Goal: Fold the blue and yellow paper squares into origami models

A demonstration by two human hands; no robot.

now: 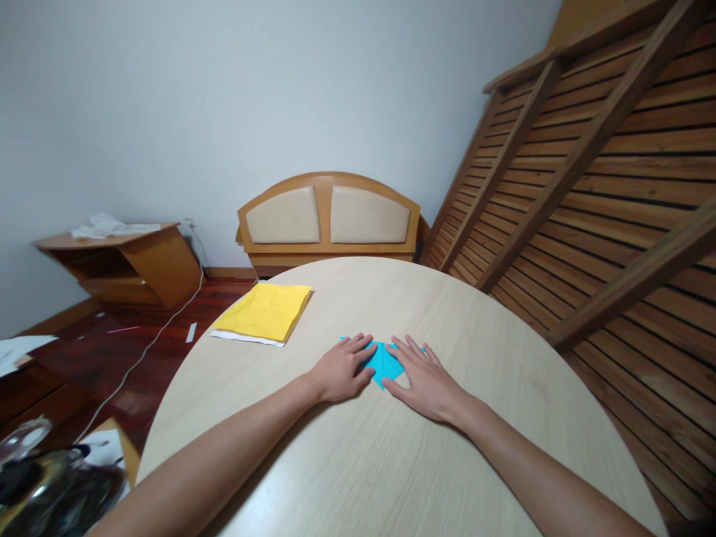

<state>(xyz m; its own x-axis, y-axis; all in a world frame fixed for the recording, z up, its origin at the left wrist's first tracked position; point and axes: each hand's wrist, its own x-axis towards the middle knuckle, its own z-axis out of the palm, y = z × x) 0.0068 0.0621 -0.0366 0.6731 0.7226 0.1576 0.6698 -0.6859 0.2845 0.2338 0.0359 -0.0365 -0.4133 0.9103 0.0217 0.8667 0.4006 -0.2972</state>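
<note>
A small folded piece of blue paper (383,361) lies flat near the middle of the round pale wooden table (391,462). My left hand (341,369) rests palm down on its left part, fingers spread and pressing. My right hand (425,380) lies flat on its right part, fingers pointing up and left. Both hands cover much of the paper, so only a pointed middle section shows between them.
A stack of yellow paper sheets (264,312) over a white sheet lies at the table's far left. Behind the table stand a padded wooden headboard (329,216) and a slatted wooden bed frame (604,194) leaning at the right. A low wooden shelf (120,261) and a white cable (139,358) are on the floor at left.
</note>
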